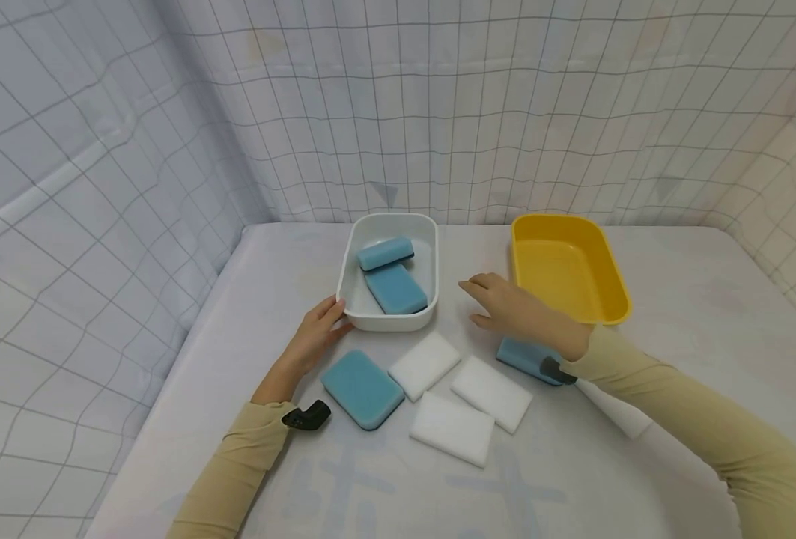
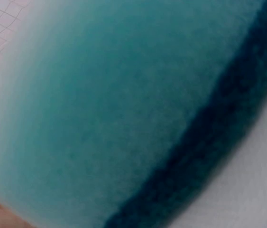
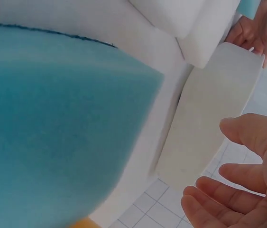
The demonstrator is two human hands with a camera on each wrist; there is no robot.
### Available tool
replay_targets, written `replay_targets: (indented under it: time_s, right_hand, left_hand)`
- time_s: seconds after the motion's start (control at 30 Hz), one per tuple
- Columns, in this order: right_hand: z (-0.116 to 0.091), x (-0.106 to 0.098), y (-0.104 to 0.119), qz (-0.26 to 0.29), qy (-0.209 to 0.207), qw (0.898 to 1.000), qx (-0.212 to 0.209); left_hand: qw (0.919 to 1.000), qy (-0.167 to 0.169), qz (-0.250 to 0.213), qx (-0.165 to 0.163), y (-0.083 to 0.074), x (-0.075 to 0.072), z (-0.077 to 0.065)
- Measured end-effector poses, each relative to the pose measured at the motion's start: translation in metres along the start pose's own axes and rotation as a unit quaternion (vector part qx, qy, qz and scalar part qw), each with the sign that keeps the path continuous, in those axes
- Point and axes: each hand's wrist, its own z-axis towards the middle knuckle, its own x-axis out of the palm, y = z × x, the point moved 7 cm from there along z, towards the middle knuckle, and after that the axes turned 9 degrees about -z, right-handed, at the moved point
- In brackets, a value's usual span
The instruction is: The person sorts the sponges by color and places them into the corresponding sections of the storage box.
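Observation:
My left hand (image 1: pixel 313 333) holds the front left corner of a white plastic tub (image 1: pixel 389 323), its fingers at the rim. Inside the tub are two blue sponges, one lying flat (image 1: pixel 398 290) and one tilted on its side (image 1: pixel 386 254). My right hand (image 1: pixel 508 303) is between the white tub and a yellow tub (image 1: pixel 559 281), fingers spread and holding nothing. Under the right wrist lies a blue sponge (image 1: pixel 524 355), partly hidden by the sleeve. Another blue sponge (image 1: pixel 362 389), with a dark underside, rests near my left wrist and fills most of the left wrist view.
Several white sponge pads lie in front of the tubs, among them one near the white tub (image 1: pixel 424 365), one in the middle (image 1: pixel 492 393) and one closest to me (image 1: pixel 451 428). A further white piece (image 1: pixel 616 408) shows beside the right sleeve. Gridded white cloth (image 1: pixel 438 112) hangs behind the table.

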Motion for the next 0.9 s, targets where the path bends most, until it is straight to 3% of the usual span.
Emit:
replay_targets:
  time_s: [0.6,0.9]
  right_hand:
    - [-0.024,0.017,0.005,-0.016,0.056,0.998,-0.004]
    - [-0.035,0.022,0.008,-0.053,0.046,0.997,-0.021]
  left_hand:
    - [1.0,0.001,0.0,0.003,-0.001,0.002,-0.001]
    - [1.0,0.003,0.002,0.006,0.001,0.0,0.0]
